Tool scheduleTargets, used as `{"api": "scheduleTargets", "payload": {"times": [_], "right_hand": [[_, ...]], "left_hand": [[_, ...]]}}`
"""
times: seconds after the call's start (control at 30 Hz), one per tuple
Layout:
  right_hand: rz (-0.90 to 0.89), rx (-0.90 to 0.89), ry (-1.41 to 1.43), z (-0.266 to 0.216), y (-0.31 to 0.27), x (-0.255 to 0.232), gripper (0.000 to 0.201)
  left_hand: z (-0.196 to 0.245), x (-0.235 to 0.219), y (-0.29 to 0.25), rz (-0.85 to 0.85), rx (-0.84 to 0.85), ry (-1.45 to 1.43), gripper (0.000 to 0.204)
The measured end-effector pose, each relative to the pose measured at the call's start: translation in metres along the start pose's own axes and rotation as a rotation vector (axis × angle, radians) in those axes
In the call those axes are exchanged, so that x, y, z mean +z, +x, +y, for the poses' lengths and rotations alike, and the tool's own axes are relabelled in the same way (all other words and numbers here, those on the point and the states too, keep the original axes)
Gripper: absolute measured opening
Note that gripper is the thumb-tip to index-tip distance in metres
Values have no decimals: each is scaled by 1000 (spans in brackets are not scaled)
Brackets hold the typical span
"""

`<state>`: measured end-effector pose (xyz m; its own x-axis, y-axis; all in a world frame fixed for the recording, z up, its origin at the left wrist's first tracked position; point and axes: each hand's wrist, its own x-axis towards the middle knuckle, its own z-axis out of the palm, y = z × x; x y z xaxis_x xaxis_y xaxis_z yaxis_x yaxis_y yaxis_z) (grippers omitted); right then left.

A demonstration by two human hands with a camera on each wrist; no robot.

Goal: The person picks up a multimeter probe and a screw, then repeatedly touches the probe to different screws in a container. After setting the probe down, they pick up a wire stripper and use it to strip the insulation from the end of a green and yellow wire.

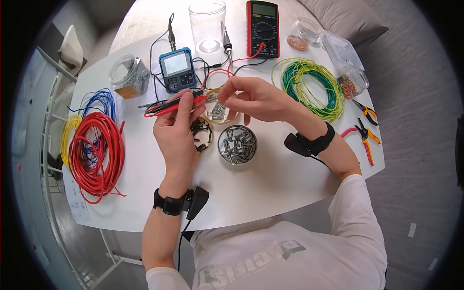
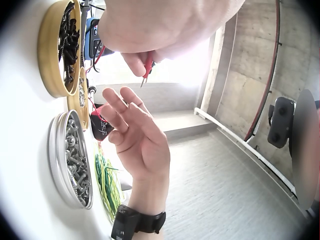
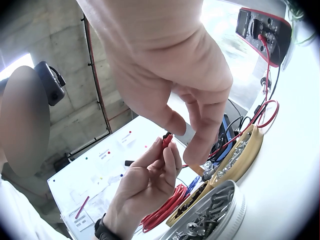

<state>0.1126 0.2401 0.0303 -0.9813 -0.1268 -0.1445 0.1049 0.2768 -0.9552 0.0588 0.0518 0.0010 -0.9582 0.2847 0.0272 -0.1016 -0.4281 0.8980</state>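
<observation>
Left hand (image 1: 178,126) pinches red and black probes (image 1: 171,105) above black-screw dish (image 1: 201,135). Right hand (image 1: 256,99) hovers over far screw dish (image 1: 218,110), fingers relaxed, holding nothing. Metal tin (image 1: 237,144) of screws sits near. Red wire coil (image 1: 96,152) lies left, green coil (image 1: 313,86) right, multimeter (image 1: 263,28) far.

Colours all over this white table (image 1: 270,183): a red probe (image 1: 166,110) paired with a black probe (image 1: 169,103), a red-cased multimeter (image 1: 262,28) with a black dial, and a blue-edged grey tester (image 1: 177,69). Wire coils in red (image 1: 96,152), blue (image 1: 99,101), yellow (image 1: 69,130), plus a green-and-yellow one (image 1: 314,84). Silver screws sit in a silver tin (image 1: 237,144), and the pliers (image 1: 366,137) have orange-and-red handles.
</observation>
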Motion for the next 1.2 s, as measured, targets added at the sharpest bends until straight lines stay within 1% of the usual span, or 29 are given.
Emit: {"api": "scheduleTargets", "payload": {"times": [0.03,0.07,0.13,0.17,0.2,0.27,0.3,0.33,0.4,0.53,0.6,0.7,0.83,0.9,0.93,1.0,1.03,1.1,1.13,1.2], "right_hand": [[-28,43,-122,-2,-1,-1,17],[-31,44,-123,-3,-3,0,17],[-131,-240,-428,-5,-9,7,8],[-202,-213,-423,-8,-12,12,6],[-207,-212,-424,-6,-14,17,6],[-378,-405,-623,0,-18,25,7],[-434,-359,-633,-1,-22,28,9],[-436,-359,-633,-2,-23,31,9],[-455,-325,-749,-4,-25,36,6],[-453,-311,-814,-6,-26,39,6],[-468,-324,-853,-3,-26,39,10],[-433,-355,-861,1,-27,42,9],[-406,-351,-887,-3,-28,44,10],[-378,-364,-799,-3,-28,43,10],[-378,-365,-800,-4,-27,42,10],[-328,-426,-675,-6,-24,38,9],[-329,-427,-676,-9,-23,35,9],[-315,-275,-449,-18,-21,26,12],[-316,-275,-450,-18,-19,22,12],[-224,-286,-397,-17,-14,13,20]], "left_hand": [[1,0,0,5,6,-4,23],[1,1,-1,8,6,-5,23],[2,1,0,14,12,-4,23],[1,0,0,18,11,-6,23],[0,0,0,16,7,-3,24],[-1,-1,0,18,1,0,24],[-1,0,0,17,1,0,24],[-1,0,0,15,0,0,24],[0,0,0,16,0,1,24],[-1,-1,1,10,-4,-9,24],[-2,-1,1,12,-2,-14,24],[-1,0,1,13,-2,-19,23],[-1,0,1,16,-4,-16,23],[0,0,1,15,-3,-16,23],[0,0,1,15,-3,-17,23],[0,0,1,16,-2,-18,23],[1,0,1,17,-2,-19,23],[0,-1,1,23,-1,-23,24],[1,-1,1,28,0,-26,24],[1,-1,2,40,8,-27,24]]}}
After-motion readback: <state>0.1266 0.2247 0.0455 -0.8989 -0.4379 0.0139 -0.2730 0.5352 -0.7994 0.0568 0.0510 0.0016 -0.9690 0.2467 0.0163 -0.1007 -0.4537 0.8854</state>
